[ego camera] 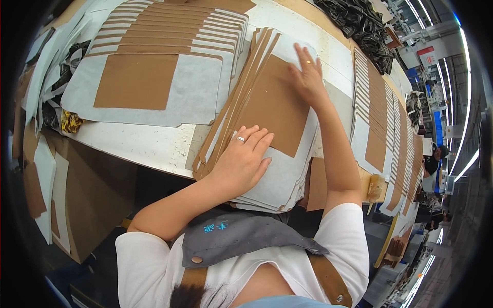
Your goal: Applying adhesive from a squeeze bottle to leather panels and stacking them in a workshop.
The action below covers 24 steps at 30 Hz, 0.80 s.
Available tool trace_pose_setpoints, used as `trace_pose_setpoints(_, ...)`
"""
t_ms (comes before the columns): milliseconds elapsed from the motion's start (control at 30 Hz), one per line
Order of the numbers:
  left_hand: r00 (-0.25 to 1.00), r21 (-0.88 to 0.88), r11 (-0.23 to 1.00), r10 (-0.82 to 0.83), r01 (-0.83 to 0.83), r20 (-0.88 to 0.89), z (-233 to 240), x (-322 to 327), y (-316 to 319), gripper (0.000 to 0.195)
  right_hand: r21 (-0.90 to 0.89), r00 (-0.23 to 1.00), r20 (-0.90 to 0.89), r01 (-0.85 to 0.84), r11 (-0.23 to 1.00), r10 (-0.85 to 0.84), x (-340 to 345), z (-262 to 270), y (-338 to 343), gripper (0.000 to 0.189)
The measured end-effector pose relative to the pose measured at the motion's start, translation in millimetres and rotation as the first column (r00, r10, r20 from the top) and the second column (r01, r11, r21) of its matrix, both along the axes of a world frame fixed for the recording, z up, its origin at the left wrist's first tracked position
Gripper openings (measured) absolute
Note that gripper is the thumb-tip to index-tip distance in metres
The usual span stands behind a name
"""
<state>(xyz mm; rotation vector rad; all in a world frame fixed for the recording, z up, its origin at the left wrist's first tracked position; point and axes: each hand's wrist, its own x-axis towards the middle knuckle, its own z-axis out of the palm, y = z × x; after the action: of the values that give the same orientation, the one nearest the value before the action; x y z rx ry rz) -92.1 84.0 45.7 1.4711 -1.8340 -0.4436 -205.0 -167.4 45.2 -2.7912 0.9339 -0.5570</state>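
Observation:
A thick stack of flat brown-and-white panels [269, 104], its layers slightly fanned at the left side, lies slantwise before me and overhangs the table's near edge. My left hand [244, 159] rests palm down on its near left part, fingers slightly spread over the brown and white areas. Farther off, my right hand [308, 75] lies on the upper right of the top panel, fingers apart, near the border of brown and white. Neither hand grips anything that I can see. To the left, similar panels [134, 81] are laid out in an overlapping row.
More overlapping panels [375, 146] lie on the right. Dark bundled material [360, 27] sits at the far right of the table [154, 148]. Scraps and a yellow bundle [71, 122] are at the left edge, above a large brown box [96, 192]. Another person [433, 159] is far right.

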Motion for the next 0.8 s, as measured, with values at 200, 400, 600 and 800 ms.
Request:
trace_pose_setpoints(200,0.918,0.159,0.947,-0.216,0.28,-0.332,19,17,6,0.036,-0.124,0.904,0.243,0.388,0.913,-0.351,-131,33,-8,0.044)
trace_pose_setpoints(400,0.811,0.099,0.964,-0.15,0.248,-0.565,29,57,0,0.022,-0.397,0.181,-0.102,0.894,0.206,-0.978,-378,25,56,0.054)
trace_pose_setpoints(600,0.897,0.09,0.995,-0.001,0.045,-0.442,21,95,-36,0.022,0.067,0.208,-0.241,0.978,0.197,-0.948,-469,-23,114,0.068)
trace_pose_setpoints(800,0.939,0.018,0.999,-0.022,0.03,-0.342,4,102,-55,0.021,0.181,0.239,-0.183,0.961,0.207,-0.954,-420,-1,119,0.058)
